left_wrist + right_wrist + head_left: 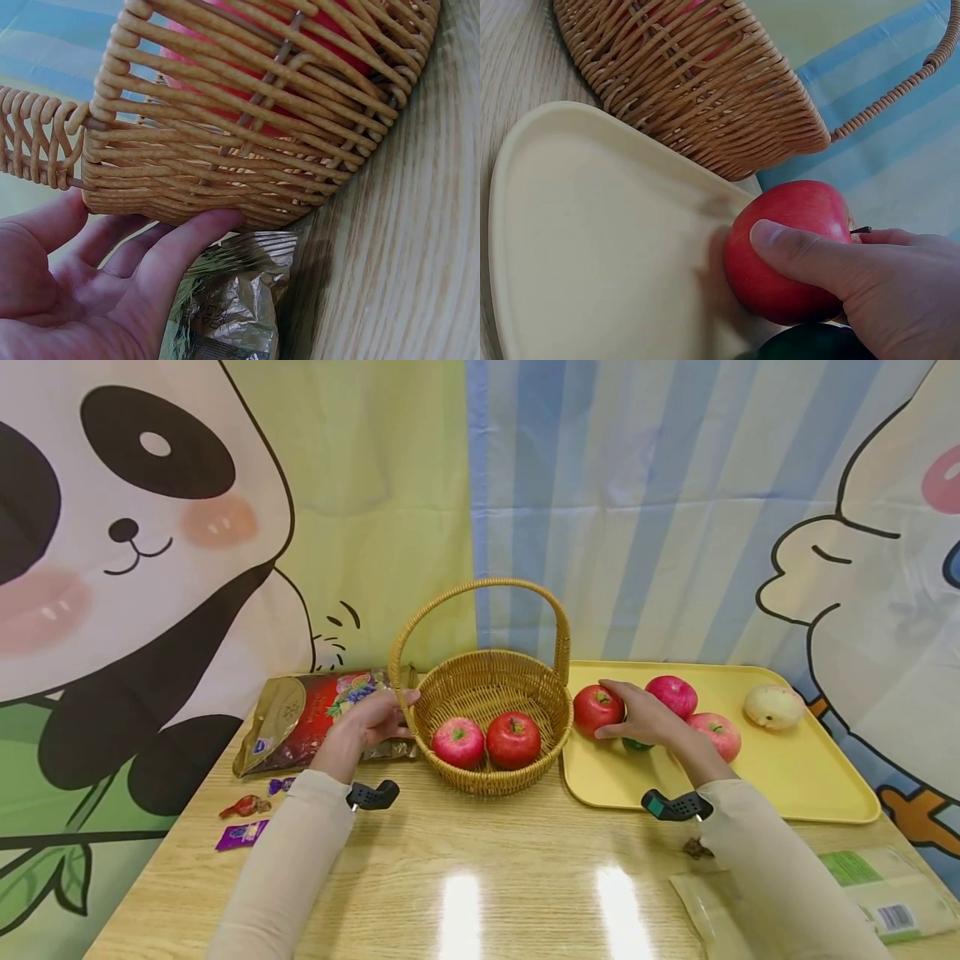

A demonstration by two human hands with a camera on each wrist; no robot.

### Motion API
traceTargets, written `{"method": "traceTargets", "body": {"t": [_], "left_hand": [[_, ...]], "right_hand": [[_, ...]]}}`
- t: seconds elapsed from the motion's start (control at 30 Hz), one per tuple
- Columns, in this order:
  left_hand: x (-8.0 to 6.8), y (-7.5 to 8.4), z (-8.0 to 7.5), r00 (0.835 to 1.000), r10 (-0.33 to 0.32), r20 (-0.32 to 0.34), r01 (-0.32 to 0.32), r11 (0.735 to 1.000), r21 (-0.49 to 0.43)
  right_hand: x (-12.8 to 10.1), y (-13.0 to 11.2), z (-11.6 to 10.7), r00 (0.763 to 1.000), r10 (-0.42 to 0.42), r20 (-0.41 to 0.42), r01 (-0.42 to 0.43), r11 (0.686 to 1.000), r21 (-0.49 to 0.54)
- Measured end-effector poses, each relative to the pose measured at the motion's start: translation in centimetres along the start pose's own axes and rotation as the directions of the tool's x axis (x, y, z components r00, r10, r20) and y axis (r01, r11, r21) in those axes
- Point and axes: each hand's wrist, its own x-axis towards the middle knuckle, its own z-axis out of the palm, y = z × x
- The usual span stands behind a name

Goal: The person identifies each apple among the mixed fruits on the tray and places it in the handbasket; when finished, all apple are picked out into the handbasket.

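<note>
R grip (889, 289) rnd red apple (596, 710)

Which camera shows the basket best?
The head view: the basket shows nearly whole, handle included. The left wrist view shows one woven side, handle cut off; the right wrist view, another side, also cut off.

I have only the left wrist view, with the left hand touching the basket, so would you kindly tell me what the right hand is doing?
Observer: The right hand grips a red apple.
Operator: Thank you. I see red through the basket; what is inside?
Observer: A pinkish apple and a crimson apple, side by side.
Operator: Is there other fruit nearby?
Observer: Yes, a pale yellowish fruit lies at the right end of the yellow tray.
</note>
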Motion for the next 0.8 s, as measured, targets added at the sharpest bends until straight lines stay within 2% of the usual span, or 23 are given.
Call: {"method": "traceTargets", "body": {"t": [0.27, 0.8], "left_hand": [[0.06, -0.06, -0.01, 1.0, -0.004, 0.002, 0.004, 1.0, 0.007], [-0.04, 0.03, 0.1, 1.0, -0.004, -0.006, 0.004, 1.0, 0.016]], "right_hand": [[-0.05, -0.06, 0.06, 1.0, 0.018, -0.003, -0.018, 1.0, -0.005], [-0.43, -0.09, -0.04, 0.998, -0.005, -0.056, 0.004, 1.0, -0.013]]}}
